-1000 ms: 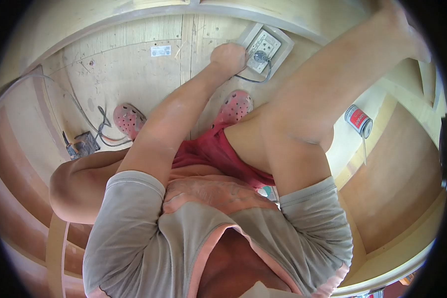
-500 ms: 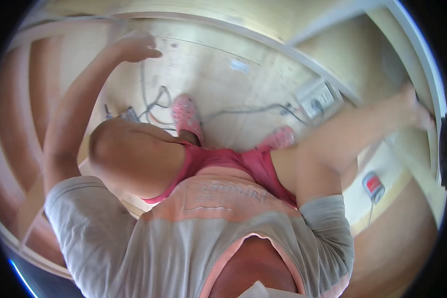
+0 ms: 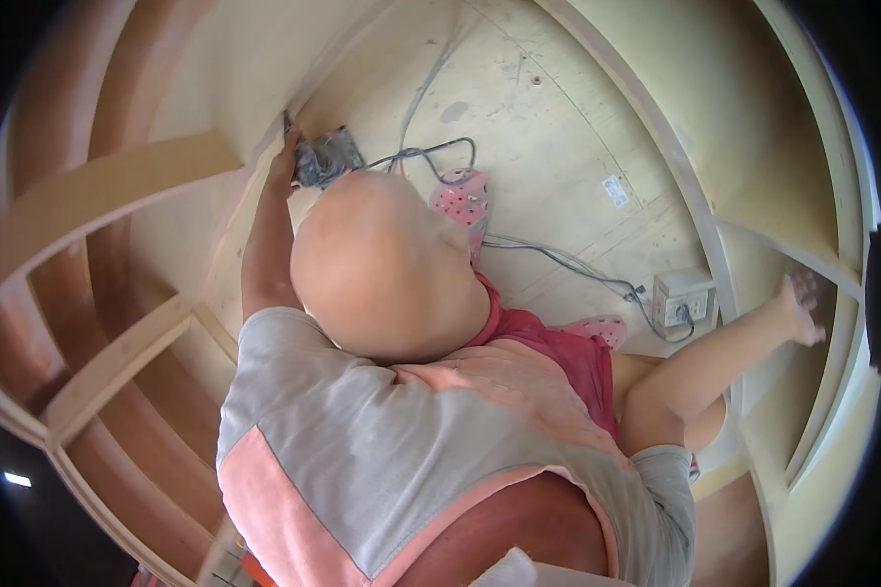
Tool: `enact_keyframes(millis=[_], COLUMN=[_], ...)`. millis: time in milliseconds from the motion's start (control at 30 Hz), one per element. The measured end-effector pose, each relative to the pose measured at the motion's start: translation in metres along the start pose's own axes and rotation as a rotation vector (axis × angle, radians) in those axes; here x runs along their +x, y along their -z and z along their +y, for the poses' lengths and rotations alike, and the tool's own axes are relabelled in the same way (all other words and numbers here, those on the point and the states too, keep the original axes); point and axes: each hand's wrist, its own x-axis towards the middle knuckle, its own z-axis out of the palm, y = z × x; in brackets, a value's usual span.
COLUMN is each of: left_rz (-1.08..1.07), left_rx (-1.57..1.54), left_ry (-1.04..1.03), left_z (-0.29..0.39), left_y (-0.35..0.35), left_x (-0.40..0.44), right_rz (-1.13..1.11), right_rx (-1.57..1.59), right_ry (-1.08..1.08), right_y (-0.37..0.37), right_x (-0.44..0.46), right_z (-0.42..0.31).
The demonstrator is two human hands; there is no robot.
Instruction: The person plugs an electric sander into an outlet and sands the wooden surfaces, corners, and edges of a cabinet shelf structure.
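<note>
Down at the left, my left hand (image 3: 292,161) is right beside a dark grey power tool (image 3: 329,157) with a cable, close to the edge of a wooden upright. Its fingers are mostly hidden, so I cannot tell whether it grips the tool or only touches it. Out to the right, my right hand (image 3: 803,305) has its fingers spread and holds nothing. It is in front of a pale wooden compartment wall; contact is unclear.
Curved wooden ribs (image 3: 127,367) and panels surround me. Grey cables (image 3: 558,256) cross the plywood floor (image 3: 548,127) to a white socket box (image 3: 683,298). A small label (image 3: 615,191) lies on the floor. My pink clogs (image 3: 463,201) rest near the cables.
My body and view have turned and leaned to the left. My left hand has come down from mid-air to the power tool. My right hand stays stretched out at the right.
</note>
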Motion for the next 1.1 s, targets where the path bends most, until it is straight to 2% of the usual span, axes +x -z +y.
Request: enact_keyframes(millis=[33,67,100,133,167,200,233,267,300,333,367,400,433,533,567,633,667,733,767,800,867,900,933,967,1000,1033,1100], left_rz=[-0.388,-0.533,-0.532,-0.509,-0.483,-0.437,-0.377,-0.302,-0.256,-0.236,-0.235,-0.227,-0.258,-0.320,-0.337,-0.362,-0.384,-0.432,-0.453,-0.436,-0.485,-0.461,-0.473,-0.483,-0.475,-0.505,-0.525], left_rx=[-0.457,-0.551,-0.516,-0.454,-0.373,-0.270,-0.143,0.005,0.153,0.291,0.423,0.550,0.674,1.004,1.101,1.250,1.317,1.356,1.362,1.379,1.477,1.477,1.473,1.454,1.451,1.447,1.445], left_ry=[0.170,0.224,0.188,0.156,0.119,0.086,0.039,-0.026,-0.082,-0.140,-0.201,-0.257,-0.333,-0.569,-0.664,-0.840,-0.936,-1.153,-1.311,-1.318,-1.407,-1.411,-1.539,-1.664,-1.649,-1.629,-1.639], left_z=[0.015,0.021,0.022,0.020,0.019,0.013,0.006,-0.001,-0.003,0.001,0.014,0.026,0.046,0.127,0.154,0.198,0.221,0.254,0.272,0.287,0.309,0.312,0.319,0.316,0.312,0.317,0.328], left_y=[-0.015,-0.023,-0.024,-0.022,-0.019,-0.015,-0.013,-0.014,-0.016,-0.019,-0.019,-0.025,-0.028,-0.042,-0.051,-0.067,-0.081,-0.106,-0.121,-0.129,-0.151,-0.160,-0.163,-0.163,-0.164,-0.162,-0.163], left_x=[-0.010,-0.007,-0.004,-0.004,-0.004,-0.010,-0.016,-0.026,-0.036,-0.042,-0.048,-0.059,-0.062,-0.086,-0.102,-0.138,-0.159,-0.205,-0.229,-0.251,-0.296,-0.305,-0.308,-0.317,-0.336,-0.361,-0.384], right_rz=[-0.058,-0.129,-0.177,-0.205,-0.086,-0.257,-0.346,-0.337,-0.454,-0.723,-0.748,-0.850,-0.968,-1.397,-1.493,-1.673,-1.672,-1.887,-1.707,-1.692,-1.239,-1.140,-1.147,-1.193,-1.236,-1.245,-1.441], right_rx=[-0.247,-0.443,-0.627,-0.769,-0.757,-0.823,-0.979,-1.261,-1.459,-1.456,-1.676,-1.468,-1.563,-1.285,-1.213,-1.056,-1.042,-1.094,-1.088,-1.070,-1.452,-1.563,-1.547,-1.531,-1.520,-1.511,-1.306], right_ry=[-0.093,-0.095,-0.102,0.007,-0.117,-0.217,-0.189,-0.119,-0.120,-0.094,-0.223,-0.288,-0.314,-0.231,-0.276,-0.196,-0.200,0.330,0.504,0.506,0.693,0.779,0.762,0.603,0.452,0.452,0.082], right_y=[0.019,0.032,0.039,0.038,0.034,0.052,0.040,0.042,0.043,0.065,0.046,0.046,0.044,0.028,0.023,0.027,0.033,0.059,0.075,0.073,0.062,0.049,0.038,0.031,0.030,0.029,0.028], right_x=[0.015,0.005,-0.016,-0.055,-0.075,-0.062,-0.093,-0.100,-0.124,-0.128,-0.154,-0.175,-0.196,-0.260,-0.274,-0.290,-0.295,-0.296,-0.302,-0.309,-0.310,-0.305,-0.300,-0.294,-0.286,-0.273,-0.243], right_z=[-0.005,-0.007,0.000,0.018,0.028,0.032,0.042,0.052,0.057,0.070,0.083,0.112,0.130,0.167,0.177,0.197,0.207,0.224,0.230,0.225,0.216,0.205,0.202,0.196,0.188,0.174,0.148])
